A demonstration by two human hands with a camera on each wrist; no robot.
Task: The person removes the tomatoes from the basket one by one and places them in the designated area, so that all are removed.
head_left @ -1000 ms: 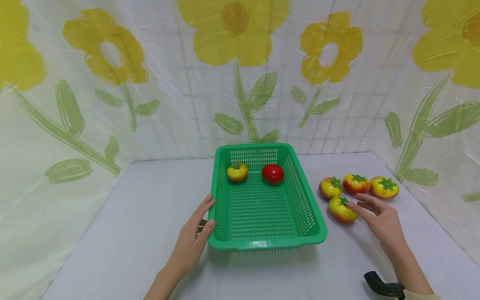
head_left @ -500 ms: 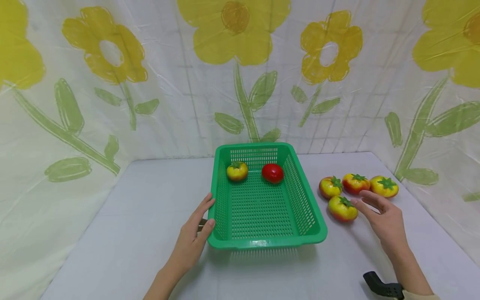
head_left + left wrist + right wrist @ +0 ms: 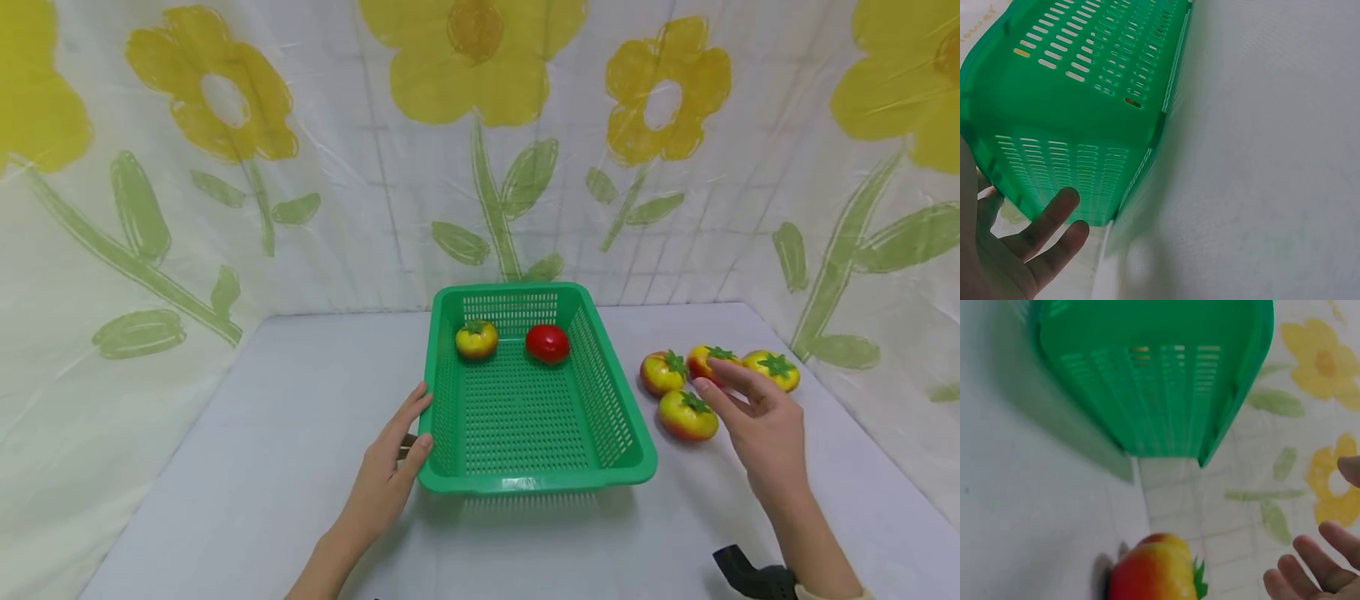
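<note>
My left hand (image 3: 384, 471) touches the left rim of a green perforated plastic basket (image 3: 537, 482), thumb and forefinger at the edge. In the left wrist view its fingers (image 3: 1054, 215) extend loosely beside the basket wall. Inside the basket lie a yellow fruit (image 3: 476, 340) with a green cap and a smooth red fruit (image 3: 547, 343). My right hand (image 3: 765, 425) hovers by several yellow-and-red, tomato-like fruits, holding nothing. The nearest fruit (image 3: 687, 417) is just left of its thumb. Behind it lie a left fruit (image 3: 662, 375), a partly hidden middle fruit (image 3: 701, 360) and a right fruit (image 3: 776, 368).
A white-covered table (image 3: 300, 400) bears the basket and fruits. Behind it hangs a pale curtain (image 3: 345, 192) printed with yellow flowers, which also runs along both sides. A black strap (image 3: 750, 575) is on the right wrist.
My right hand moves slightly left and forward, its fingertips now over the middle back fruit. My left hand, the basket and the fruits stay in place; the head view shifts a little.
</note>
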